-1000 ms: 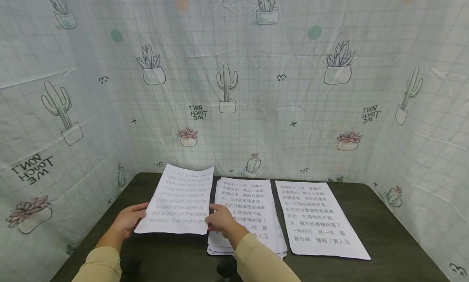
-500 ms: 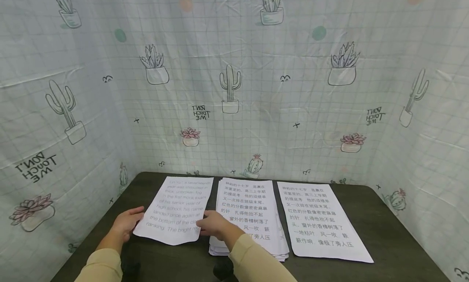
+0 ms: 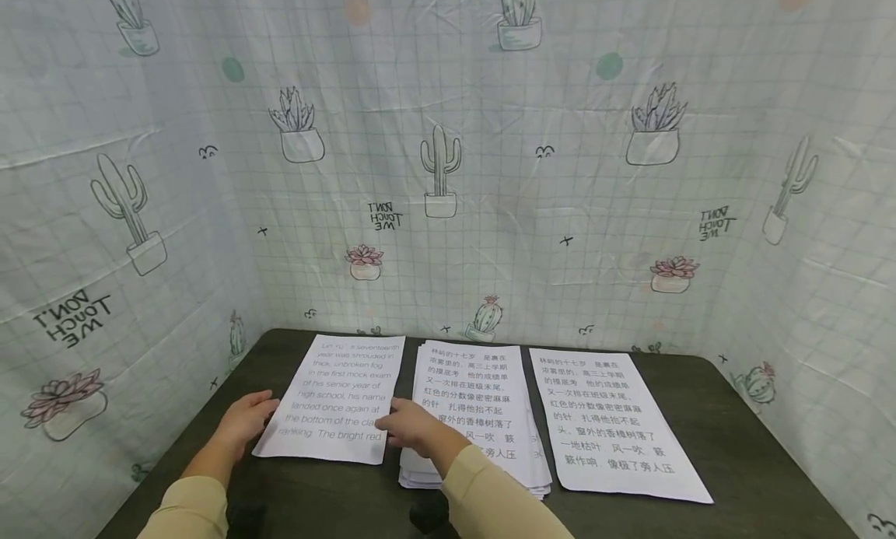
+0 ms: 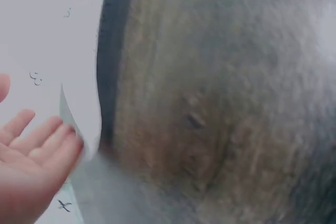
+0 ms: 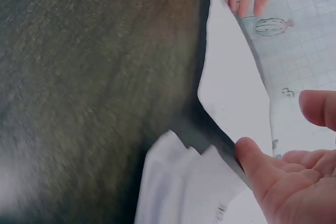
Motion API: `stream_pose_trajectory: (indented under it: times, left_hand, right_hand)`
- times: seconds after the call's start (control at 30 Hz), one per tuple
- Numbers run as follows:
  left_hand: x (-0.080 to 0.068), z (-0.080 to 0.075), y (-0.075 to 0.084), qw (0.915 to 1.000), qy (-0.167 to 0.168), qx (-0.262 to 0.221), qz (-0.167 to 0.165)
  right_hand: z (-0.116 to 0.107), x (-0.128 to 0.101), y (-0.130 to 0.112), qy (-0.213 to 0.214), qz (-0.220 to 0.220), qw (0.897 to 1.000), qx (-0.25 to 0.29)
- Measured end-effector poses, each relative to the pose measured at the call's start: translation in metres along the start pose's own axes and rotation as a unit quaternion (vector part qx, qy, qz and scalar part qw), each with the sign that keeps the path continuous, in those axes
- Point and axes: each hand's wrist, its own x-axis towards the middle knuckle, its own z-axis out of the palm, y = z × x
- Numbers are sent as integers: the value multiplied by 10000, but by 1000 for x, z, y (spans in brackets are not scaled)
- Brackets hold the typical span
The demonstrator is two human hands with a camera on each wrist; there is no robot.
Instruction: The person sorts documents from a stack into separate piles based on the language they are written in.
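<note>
A white sheet printed with English text (image 3: 336, 399) lies on the dark table at the left. My left hand (image 3: 243, 421) is at its left edge, fingers extended; the left wrist view shows the same hand (image 4: 37, 166) with its fingers fairly straight. At the sheet's right edge is my right hand (image 3: 413, 426), a fingertip touching or overlapping that edge. In the right wrist view my right hand (image 5: 299, 182) has its thumb apart from the paper and some fingers bent. Beneath the right wrist, a stack of Chinese-text sheets (image 3: 465, 383) is partly hidden.
Another Chinese-text sheet (image 3: 609, 414) lies to the right of the stack on the dark table (image 3: 756, 446). A cactus-print curtain (image 3: 504, 212) encloses the table at the back and sides. The stack's lower sheets stick out unevenly at the front.
The English-text sheet was raised and tilted between both hands; it has come down onto the table and its bowed front edge has flattened. My right hand has shifted slightly left.
</note>
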Motion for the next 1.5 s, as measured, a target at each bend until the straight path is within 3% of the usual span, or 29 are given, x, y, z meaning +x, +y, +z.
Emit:
stream_pose_trajectory:
  times: [0.13,0.27,0.4,0.47,0.73,1.03,1.3,1.5]
  left_hand:
    - [-5,1,9,9998,1,160,135]
    - [-1,10,16,9998,-15,-48,196]
    - [-4,24,29,9985,-262,-408,267]
    - [-13,31,41,9969,-458,-566,312]
    - [-20,68,63,9874,-964,-1114,581]
    - [-25,113,79,9800,-1320,-1300,732]
    - [-32,140,85,9681,-1656,-1613,963]
    - [-40,154,87,9713,-1627,-1329,1117]
  right_hand:
    - [-12,-4,-2,-99,-209,9997,67]
    - [-27,-6,2,-129,-397,9986,332]
    - [-42,-9,9,-80,-434,9977,509]
    - [-49,-10,14,-66,-415,9977,534]
    - [-83,-20,32,-16,-393,9980,494]
    - [-117,-38,46,242,-425,9984,282]
    - [-151,-66,65,652,-468,9967,150]
    - [-174,-85,84,882,-464,9950,78]
